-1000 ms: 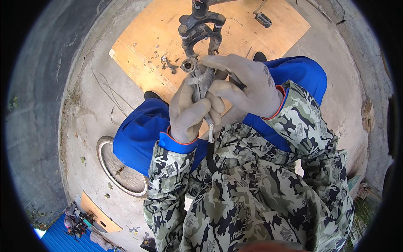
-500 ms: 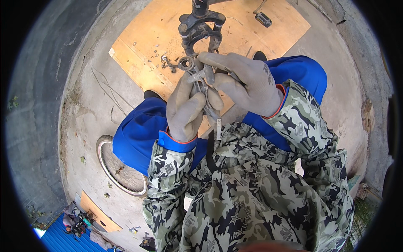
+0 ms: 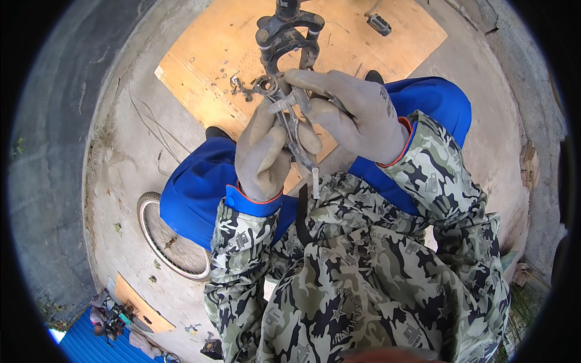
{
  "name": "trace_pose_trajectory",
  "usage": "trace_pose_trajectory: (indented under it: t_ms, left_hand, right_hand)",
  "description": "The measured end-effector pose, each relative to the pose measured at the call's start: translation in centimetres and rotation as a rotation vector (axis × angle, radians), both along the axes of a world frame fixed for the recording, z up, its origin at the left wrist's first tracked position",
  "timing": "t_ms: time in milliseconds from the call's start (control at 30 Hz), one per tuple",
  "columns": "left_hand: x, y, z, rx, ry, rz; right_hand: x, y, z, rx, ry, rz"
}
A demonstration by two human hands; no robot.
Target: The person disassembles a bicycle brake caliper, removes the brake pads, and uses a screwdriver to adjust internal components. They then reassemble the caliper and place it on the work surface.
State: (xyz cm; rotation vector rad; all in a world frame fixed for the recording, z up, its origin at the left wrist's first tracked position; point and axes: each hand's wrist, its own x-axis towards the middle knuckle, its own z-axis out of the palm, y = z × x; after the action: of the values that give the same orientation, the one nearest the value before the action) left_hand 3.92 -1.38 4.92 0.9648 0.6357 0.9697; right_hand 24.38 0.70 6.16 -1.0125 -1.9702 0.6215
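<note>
A long metal bicycle part (image 3: 292,134) with a round ring at its far end and a small flat link at its near end lies between my gloved hands. My left hand (image 3: 261,148) is closed around its middle from the left, the thumb folded over near the arm. From the right, my right hand (image 3: 357,112) pinches a small grey block (image 3: 299,100) on the part, just below the ring. What the right fingertips press on is partly hidden. Just beyond the ring stands a dirty black bicycle fork (image 3: 289,36).
Under the fork lies a wooden board (image 3: 212,54) with loose small metal parts (image 3: 242,89) and a pedal (image 3: 379,25) on it. A spoked wheel (image 3: 145,224) rests on the concrete floor beside my left knee. Thin wire (image 3: 158,130) lies at the left.
The right fingertips have shifted slightly on the grey block. Both hands and the part sit a little to the left of before; my grip otherwise looks the same.
</note>
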Motion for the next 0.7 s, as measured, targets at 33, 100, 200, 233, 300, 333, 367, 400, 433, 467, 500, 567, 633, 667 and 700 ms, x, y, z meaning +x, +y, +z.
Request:
trace_pose_trajectory:
  t_ms: [33,100,200,233,300,333,367,400,433,467,500,567,633,667,700]
  left_hand:
    - [0.0,0.0,-0.1,0.003,-0.011,0.002]
    - [0.1,0.1,-0.4,-0.001,-0.009,0.009]
    - [0.3,0.2,-0.7,-0.011,0.005,0.035]
    - [0.3,0.3,-0.7,-0.003,-0.006,0.049]
    - [0.4,0.4,-0.7,0.007,0.000,0.062]
    - [0.4,0.4,-0.6,0.008,0.018,0.061]
    - [0.4,0.4,-0.4,0.008,0.035,0.060]
    - [0.5,0.4,-0.2,0.016,0.019,0.077]
    - [0.6,0.3,0.0,0.024,0.002,0.094]
    - [0.7,0.5,0.1,0.039,-0.007,0.099]
    - [0.7,0.6,0.4,0.027,-0.008,0.124]
    - [0.8,0.9,0.9,0.008,0.013,0.172]
    - [0.9,1.1,1.4,-0.003,0.043,0.245]
    - [1.0,1.2,1.6,-0.016,0.064,0.280]
    - [1.2,1.2,1.7,-0.030,0.083,0.316]
  right_hand:
    - [0.0,0.0,-0.1,0.000,-0.007,0.002]
    - [0.1,0.2,-0.3,0.001,-0.020,0.007]
    - [0.2,0.4,-0.6,-0.019,-0.029,0.010]
    - [0.2,0.5,-0.6,-0.029,-0.027,0.017]
    - [0.2,0.6,-0.5,-0.038,-0.016,0.028]
    - [0.2,0.6,-0.5,-0.028,-0.005,0.020]
    - [0.1,0.6,-0.4,-0.003,0.019,0.010]
    - [0.0,0.5,-0.2,0.015,0.027,-0.001]
    - [0.1,0.3,0.0,-0.033,0.037,-0.010]
    - [0.3,0.1,0.3,-0.082,0.028,-0.030]
    - [0.5,-0.1,0.7,-0.131,0.019,-0.050]
    - [0.7,-0.2,1.5,-0.142,0.061,-0.083]
    - [0.8,-0.2,2.6,-0.093,0.055,-0.097]
    - [0.8,-0.2,3.2,-0.039,0.028,-0.095]
    - [0.9,-0.2,4.1,0.015,0.000,-0.093]
